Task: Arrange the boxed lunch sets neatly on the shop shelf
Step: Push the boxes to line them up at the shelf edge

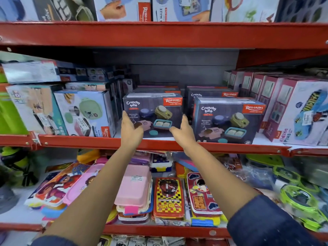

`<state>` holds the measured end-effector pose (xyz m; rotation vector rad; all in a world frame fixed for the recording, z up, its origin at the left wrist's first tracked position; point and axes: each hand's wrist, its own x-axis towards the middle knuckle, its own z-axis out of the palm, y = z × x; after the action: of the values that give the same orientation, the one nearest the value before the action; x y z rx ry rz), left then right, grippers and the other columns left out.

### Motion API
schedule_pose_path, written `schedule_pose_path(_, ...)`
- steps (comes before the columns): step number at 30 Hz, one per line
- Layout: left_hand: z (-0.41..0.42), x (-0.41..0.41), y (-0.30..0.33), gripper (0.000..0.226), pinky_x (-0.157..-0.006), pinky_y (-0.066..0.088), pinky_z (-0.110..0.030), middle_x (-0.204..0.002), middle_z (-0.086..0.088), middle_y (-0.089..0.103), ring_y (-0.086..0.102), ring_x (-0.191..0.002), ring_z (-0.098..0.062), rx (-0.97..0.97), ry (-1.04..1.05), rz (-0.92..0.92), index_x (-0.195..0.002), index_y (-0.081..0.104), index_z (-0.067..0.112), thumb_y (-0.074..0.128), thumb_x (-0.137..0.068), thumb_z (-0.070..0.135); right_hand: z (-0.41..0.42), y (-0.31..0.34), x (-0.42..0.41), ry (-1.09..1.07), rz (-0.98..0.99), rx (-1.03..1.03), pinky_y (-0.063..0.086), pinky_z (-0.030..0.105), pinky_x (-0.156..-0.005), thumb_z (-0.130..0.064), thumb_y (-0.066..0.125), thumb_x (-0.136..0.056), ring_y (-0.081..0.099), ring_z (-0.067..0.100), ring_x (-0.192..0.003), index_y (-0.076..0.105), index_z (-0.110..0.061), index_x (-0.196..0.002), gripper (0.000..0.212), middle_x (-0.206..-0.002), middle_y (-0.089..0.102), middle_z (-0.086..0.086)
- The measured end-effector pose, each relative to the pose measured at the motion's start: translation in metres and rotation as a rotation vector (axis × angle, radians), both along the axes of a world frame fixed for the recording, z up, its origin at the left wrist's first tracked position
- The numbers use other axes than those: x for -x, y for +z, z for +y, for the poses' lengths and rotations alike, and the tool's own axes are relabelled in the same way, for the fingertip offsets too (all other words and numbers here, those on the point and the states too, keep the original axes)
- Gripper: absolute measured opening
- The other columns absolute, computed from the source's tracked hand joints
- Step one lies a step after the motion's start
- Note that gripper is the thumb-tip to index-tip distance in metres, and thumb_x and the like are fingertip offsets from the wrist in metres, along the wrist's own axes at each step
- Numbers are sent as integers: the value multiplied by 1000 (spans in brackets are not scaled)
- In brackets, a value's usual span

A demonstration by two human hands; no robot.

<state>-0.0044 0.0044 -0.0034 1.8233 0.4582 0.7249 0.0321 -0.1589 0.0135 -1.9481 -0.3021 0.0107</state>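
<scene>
A dark "Crunchy Bite" lunch set box (152, 110) stands at the front of the middle red shelf (159, 144). My left hand (131, 132) holds its left front corner, fingers along the side and thumb on the front face. My right hand (182, 132) holds its right front corner the same way. A second, identical Crunchy Bite box (229, 119) stands just to the right, slightly nearer the shelf edge. More boxes of the same kind (211, 95) are lined up behind both.
On the left stand a green lunch box carton (85, 114) and other cartons. Pink-sided boxes (276, 103) lean in a row on the right. The top shelf (159, 34) hangs low overhead. The lower shelf holds several loose plastic lunch boxes (134, 189).
</scene>
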Motion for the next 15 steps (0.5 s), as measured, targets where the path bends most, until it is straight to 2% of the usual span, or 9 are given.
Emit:
schedule_pose_path(5, 9, 7, -1, 77, -108, 41, -45, -145, 0, 47, 48, -128, -20, 4, -70, -15, -150, 16, 24, 60, -88, 15, -1, -6, 5, -27, -4, -11, 31, 40, -110, -16, 50, -93, 30, 27, -142, 10, -19, -152, 71, -158, 26, 6)
schedule_pose_path(7, 11, 10, -6, 75, -110, 38, -46, -151, 1, 42, 44, -134, -19, 0, -86, -35, -151, 16, 26, 57, -89, 16, -4, -11, 11, -18, -12, -28, 30, 40, -111, -16, 50, -93, 27, 26, -144, 10, -20, -152, 72, -159, 24, 5)
schedule_pose_path(9, 13, 12, -11, 74, -108, 39, -39, -153, 2, 38, 43, -134, -17, 18, -90, -73, -151, 15, 26, 54, -90, 11, -5, -14, 16, -3, -28, -31, 30, 40, -113, -16, 50, -93, 27, 24, -144, 9, -20, -152, 73, -159, 23, 4)
schedule_pose_path(13, 7, 21, -13, 73, -109, 37, -36, -152, 1, 39, 43, -132, -16, 36, -68, -101, -152, 15, 22, 52, -91, 6, -11, -17, 24, 32, -23, -33, 30, 38, -112, -18, 50, -93, 27, 23, -144, 6, -23, -153, 74, -160, 22, 1)
schedule_pose_path(15, 3, 25, -10, 75, -110, 34, -33, -157, 1, 30, 37, -137, -17, 36, -47, -100, -153, 10, 21, 50, -92, 6, -13, -14, 28, 44, -40, -41, 28, 39, -114, -20, 51, -94, 24, 22, -145, 6, -24, -152, 74, -161, 19, 0)
